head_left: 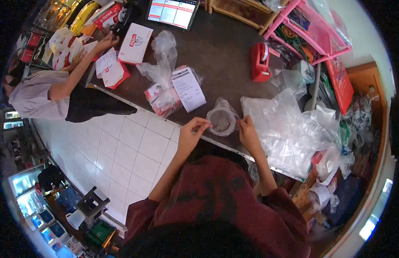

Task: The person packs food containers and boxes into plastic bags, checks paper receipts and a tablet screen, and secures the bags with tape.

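"Where is that round tub (221, 121)?"

"At the near edge of the dark table (216, 51), wrapped in clear plastic (225, 104), right between the person's two bare hands."

"What is the left hand (191, 132) doing?"

"It's on the tub's left side, thumb and forefinger pressed together at the tips. I can't tell whether any film is caught between them."

"And the right hand (248, 134)?"

"Just beside the wrap on the other side, fingers curled in. The tips are too small to make out, so I can't say if they pinch anything."

"What lies around them?"

"A heap of clear bags (285, 133) to the right. Over to the left, a printed slip (189, 89) lies against a bagged red-and-white package (163, 101). The red tape dispenser (260, 64) stands farther back, near the pink rack (289, 26)."

"Anyone else?"

"A co-worker (42, 92) at the table's left end, one arm stretched past a white box (136, 43), well apart from these hands."
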Available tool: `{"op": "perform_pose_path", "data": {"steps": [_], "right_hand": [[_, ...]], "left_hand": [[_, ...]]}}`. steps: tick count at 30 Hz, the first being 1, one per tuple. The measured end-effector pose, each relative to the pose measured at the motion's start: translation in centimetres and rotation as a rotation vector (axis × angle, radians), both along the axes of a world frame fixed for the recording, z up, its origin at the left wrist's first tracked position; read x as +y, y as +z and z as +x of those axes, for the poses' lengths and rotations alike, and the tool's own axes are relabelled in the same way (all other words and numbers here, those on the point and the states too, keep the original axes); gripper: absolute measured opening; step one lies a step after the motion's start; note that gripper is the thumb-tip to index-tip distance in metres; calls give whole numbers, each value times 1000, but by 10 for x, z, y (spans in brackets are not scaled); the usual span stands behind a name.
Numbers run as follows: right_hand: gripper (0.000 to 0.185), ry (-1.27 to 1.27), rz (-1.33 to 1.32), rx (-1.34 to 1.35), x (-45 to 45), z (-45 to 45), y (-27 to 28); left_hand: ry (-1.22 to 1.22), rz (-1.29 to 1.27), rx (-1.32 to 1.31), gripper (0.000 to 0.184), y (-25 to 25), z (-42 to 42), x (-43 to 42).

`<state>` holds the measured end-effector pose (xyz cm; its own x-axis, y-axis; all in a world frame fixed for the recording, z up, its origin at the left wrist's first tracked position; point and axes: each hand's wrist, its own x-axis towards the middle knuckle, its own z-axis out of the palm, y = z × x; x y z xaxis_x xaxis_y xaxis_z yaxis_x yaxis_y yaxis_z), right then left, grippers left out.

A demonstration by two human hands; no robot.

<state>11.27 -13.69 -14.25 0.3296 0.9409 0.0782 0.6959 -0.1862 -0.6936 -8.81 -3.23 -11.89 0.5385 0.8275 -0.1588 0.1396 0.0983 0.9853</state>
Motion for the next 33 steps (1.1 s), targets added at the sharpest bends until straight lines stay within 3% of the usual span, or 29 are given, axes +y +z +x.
{"op": "perform_pose_path", "data": {"steps": [3, 6, 11, 15, 17, 18, 20, 21, 23, 25, 27, 28, 29, 32, 33], "right_hand": [[18, 95, -11, -150, -1, 2, -2], [23, -59, -223, 50, -2, 0, -11], [22, -277, 35, 46, -2, 0, -19], [18, -226, 30, 18, -3, 5, 4], [13, -248, 61, 439, -4, 6, 3], [13, -246, 60, 440, -3, 4, 10], [11, -326, -76, 1049, 1, 1, 41], [11, -325, -75, 1051, 1, -1, 52], [12, -346, 99, 1327, 1, -2, 77], [23, -162, 204, 893, 3, -2, 139], [39, -60, 289, 779, 7, -8, 187], [39, -56, 294, 778, 6, -9, 196], [39, -54, 231, 648, 5, -9, 202], [36, 99, 61, 227, 4, -14, 211], [35, 201, 62, 109, 7, -15, 208]], "left_hand": [[-25, -40, -20, 14, -2, 1, -2], [-23, -60, -55, 15, -3, 0, -4], [-14, -117, -75, 16, 1, -1, -6], [-33, -283, -31, 17, 5, -5, -8], [-23, -326, -70, 17, 8, -5, -9], [-16, -350, -60, 17, 8, -5, -9], [-5, -370, -51, 16, 14, -3, -7], [18, -385, -66, 16, 26, -1, -6], [35, -341, -135, 15, 67, 4, 0], [41, -301, -182, 16, 104, 7, 1], [-23, 99, -267, 21, 119, 14, 1], [-23, 105, -269, 21, 122, 19, 1], [-27, 280, -319, 24, 124, 24, 1], [-136, 383, -432, 35, 106, 26, 6], [-244, 235, -362, 38, 98, 26, 4]]}}
